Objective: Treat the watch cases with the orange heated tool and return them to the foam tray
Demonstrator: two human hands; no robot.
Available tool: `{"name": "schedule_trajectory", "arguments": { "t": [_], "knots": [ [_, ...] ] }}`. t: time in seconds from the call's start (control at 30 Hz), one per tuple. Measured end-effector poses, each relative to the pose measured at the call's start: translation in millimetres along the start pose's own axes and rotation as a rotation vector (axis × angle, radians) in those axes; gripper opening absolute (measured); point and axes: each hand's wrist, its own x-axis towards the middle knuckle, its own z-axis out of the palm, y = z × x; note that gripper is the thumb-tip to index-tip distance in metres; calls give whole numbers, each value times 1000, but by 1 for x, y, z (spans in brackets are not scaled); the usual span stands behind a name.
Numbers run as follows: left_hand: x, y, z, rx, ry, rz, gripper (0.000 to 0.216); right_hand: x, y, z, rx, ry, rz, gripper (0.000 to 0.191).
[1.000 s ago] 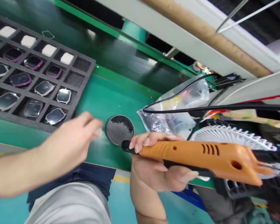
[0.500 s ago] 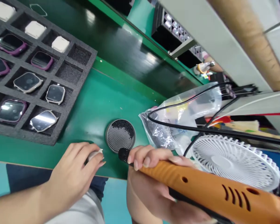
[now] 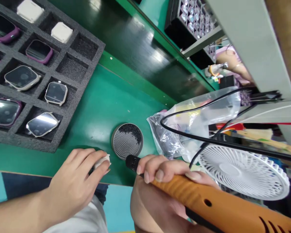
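My left hand (image 3: 75, 181) rests near the front edge of the green bench (image 3: 104, 100), its fingers closed around a small white part (image 3: 102, 160). My right hand (image 3: 160, 187) grips an orange power screwdriver (image 3: 223, 210), and the tool's black tip (image 3: 131, 161) points left, close to the white part. Just behind the tip lies a round metal dish (image 3: 127, 140) holding small dark screws.
A black foam tray (image 3: 70, 69) at the left holds several watch cases and white parts. A clear plastic bag (image 3: 184, 129), a black cable (image 3: 208, 139) and a small white fan (image 3: 242, 171) crowd the right. Another person's arm (image 3: 230, 61) shows at the back.
My left hand came down from mid-air to the bench front with the white part. The screwdriver tilted so its tip sits beside that part. The view shifted down and right.
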Motion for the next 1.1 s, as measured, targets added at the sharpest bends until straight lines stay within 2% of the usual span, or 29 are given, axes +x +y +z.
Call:
{"name": "schedule_trajectory", "arguments": {
  "t": [0.1, 0.2, 0.33, 0.47, 0.53, 0.6, 0.8, 0.87, 1.0, 1.1],
  "knots": [
    [1, 0, -2, -15, -5, 7, 34, 0, 0, 6, 5, 59, -11, 65],
    [3, 0, -4, -24, 3, 12, 30, 0, 1, 7, 14, 35, 4, 69],
    [6, 1, -4, -29, -10, 59, 28, 1, -2, 2, 0, -7, 4, 53],
    [5, -1, -2, -20, -77, 114, 28, -1, -10, 6, -67, 37, -45, 33],
    [4, -2, -2, -28, -92, 102, 28, -4, -11, 9, -54, 58, -110, 32],
    [4, -2, -2, -37, -91, 89, 26, -8, -9, 8, -19, 20, -156, 33],
    [4, -3, 0, -52, -81, 79, 25, -14, 3, -17, 20, -230, -103, 34],
    [3, -3, 2, -60, -89, 76, 26, -16, 5, -20, 8, -251, -73, 34],
    [3, -3, 3, -71, -78, 73, 25, -19, 9, -17, 8, -208, -83, 38],
    [3, -3, 3, -69, -71, 74, 25, -18, 13, -22, 33, -277, -87, 42]
  ]
}}
